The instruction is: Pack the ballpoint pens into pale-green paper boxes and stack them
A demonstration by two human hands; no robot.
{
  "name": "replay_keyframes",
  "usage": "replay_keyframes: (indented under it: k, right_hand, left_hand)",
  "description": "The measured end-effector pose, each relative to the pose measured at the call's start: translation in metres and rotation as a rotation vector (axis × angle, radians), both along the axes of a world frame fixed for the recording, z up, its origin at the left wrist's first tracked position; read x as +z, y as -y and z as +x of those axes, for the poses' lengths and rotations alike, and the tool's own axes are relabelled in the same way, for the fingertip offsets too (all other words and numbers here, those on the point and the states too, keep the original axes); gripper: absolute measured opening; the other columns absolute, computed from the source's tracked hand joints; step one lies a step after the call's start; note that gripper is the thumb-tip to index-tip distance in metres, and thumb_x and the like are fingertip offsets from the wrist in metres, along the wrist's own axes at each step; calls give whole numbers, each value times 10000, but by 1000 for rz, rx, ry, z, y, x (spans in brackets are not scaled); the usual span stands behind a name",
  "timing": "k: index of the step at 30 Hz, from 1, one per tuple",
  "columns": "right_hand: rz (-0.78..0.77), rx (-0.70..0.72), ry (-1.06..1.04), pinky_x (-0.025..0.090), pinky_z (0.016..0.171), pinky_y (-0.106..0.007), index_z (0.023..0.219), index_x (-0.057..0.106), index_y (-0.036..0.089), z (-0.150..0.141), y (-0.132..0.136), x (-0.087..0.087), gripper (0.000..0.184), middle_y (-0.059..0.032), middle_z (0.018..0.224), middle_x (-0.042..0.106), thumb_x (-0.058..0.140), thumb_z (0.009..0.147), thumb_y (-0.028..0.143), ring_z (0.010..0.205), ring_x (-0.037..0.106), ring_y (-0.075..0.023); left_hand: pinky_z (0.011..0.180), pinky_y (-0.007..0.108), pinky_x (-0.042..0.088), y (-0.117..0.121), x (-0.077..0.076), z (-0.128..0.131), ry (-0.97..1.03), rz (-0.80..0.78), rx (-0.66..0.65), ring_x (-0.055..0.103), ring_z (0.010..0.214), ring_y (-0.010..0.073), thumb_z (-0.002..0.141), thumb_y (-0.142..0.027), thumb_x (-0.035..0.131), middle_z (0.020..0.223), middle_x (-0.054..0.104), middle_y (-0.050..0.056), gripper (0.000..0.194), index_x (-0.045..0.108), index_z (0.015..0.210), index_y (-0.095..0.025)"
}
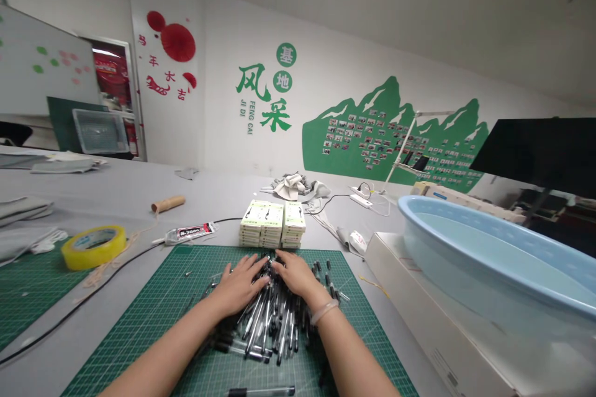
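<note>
A heap of clear pens with black caps (265, 322) lies on the green cutting mat (162, 304). My left hand (239, 285) rests palm down on the far left part of the heap, fingers spread. On the far right part lies my right hand (295, 273), its fingers stretched out over the pens and a band on the wrist. Neither hand shows a grip on any pen. Just beyond the fingertips stand stacked small white-and-green boxes (272, 223). One single pen (261, 391) lies apart at the near edge.
A blue basin (465, 242) sits on a white box (410, 298) at the right. On the left are yellow tape (93, 247), a cork-coloured roll (168, 203), a glue tube (190, 232) and a black cable (88, 294). Cloth scraps (298, 187) lie behind the boxes.
</note>
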State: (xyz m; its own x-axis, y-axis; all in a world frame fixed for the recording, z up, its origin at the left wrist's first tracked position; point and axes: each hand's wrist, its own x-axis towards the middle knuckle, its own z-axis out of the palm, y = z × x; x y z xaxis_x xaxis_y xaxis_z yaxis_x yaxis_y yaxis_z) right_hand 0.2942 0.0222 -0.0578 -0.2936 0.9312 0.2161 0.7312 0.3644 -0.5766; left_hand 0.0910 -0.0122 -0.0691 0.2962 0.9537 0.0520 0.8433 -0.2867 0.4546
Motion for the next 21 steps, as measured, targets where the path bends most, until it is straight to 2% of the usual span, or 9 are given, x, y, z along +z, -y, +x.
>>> replay_keyframes:
  k: [4,7,9,11,14,16,18,19,21]
  right_hand:
    - [66,-105,154,158,1112,-444,1374,425,265,47,23,2,535,-57,1414,450,351,911,522,1342,331,-254]
    - [28,-268,243,133,1116,-473,1399,388,259,93,48,-7,612,-63,1475,353,359,882,585,1383,238,-295]
    - [-8,-308,271,139,1116,-478,1417,355,253,111,64,-17,651,-68,1508,279,358,872,609,1389,218,-306]
    - [-65,-297,279,153,1119,-466,1419,353,231,115,76,-28,653,-82,1495,307,331,883,603,1387,230,-295]
    - [-31,-255,263,156,1128,-442,1423,345,197,104,86,-38,651,-93,1495,303,310,900,582,1392,221,-277]
    - [4,-241,239,179,1124,-446,1430,329,198,94,89,-39,635,-88,1505,282,296,912,564,1394,217,-275]
    - [76,-294,224,180,1117,-485,1425,340,206,87,93,-36,624,-82,1512,263,320,909,556,1402,176,-303]
    - [128,-325,221,170,1114,-510,1422,346,213,85,96,-34,622,-80,1515,257,344,903,555,1404,156,-318]
    - [231,-343,209,170,1112,-530,1414,363,215,79,104,-28,602,-84,1508,275,383,901,530,1401,162,-325]
  left_hand:
    - [1094,579,68,10,-1,-62,-53,60,115,128,1413,280,872,-631,232,1533,217,13,630,255,1442,-364]
    - [1094,579,115,19,-15,-105,-114,13,212,157,1406,283,865,-641,242,1522,247,37,658,247,1448,-337]
    - [1108,549,129,25,-26,-115,-121,30,226,166,1403,280,862,-643,258,1517,256,62,692,261,1453,-284]
    - [1123,503,153,32,-34,-109,-100,71,193,182,1400,271,868,-628,273,1514,263,75,710,259,1459,-235]
    - [1121,452,222,44,-34,-87,-49,115,127,238,1386,255,896,-582,265,1504,293,89,703,208,1475,-187]
    - [1113,483,231,60,-29,-71,-53,177,121,236,1386,270,902,-565,274,1506,286,99,702,172,1482,-182]
    - [1104,568,174,86,-21,-56,-99,306,97,177,1399,309,881,-575,345,1524,241,88,723,145,1485,-232]
    - [1104,595,127,102,-18,-48,-126,388,24,150,1403,322,859,-580,401,1533,219,69,742,142,1483,-273]
    - [1117,581,104,135,-15,-30,-167,516,-286,172,1401,308,842,-551,472,1525,251,15,699,205,1459,-358]
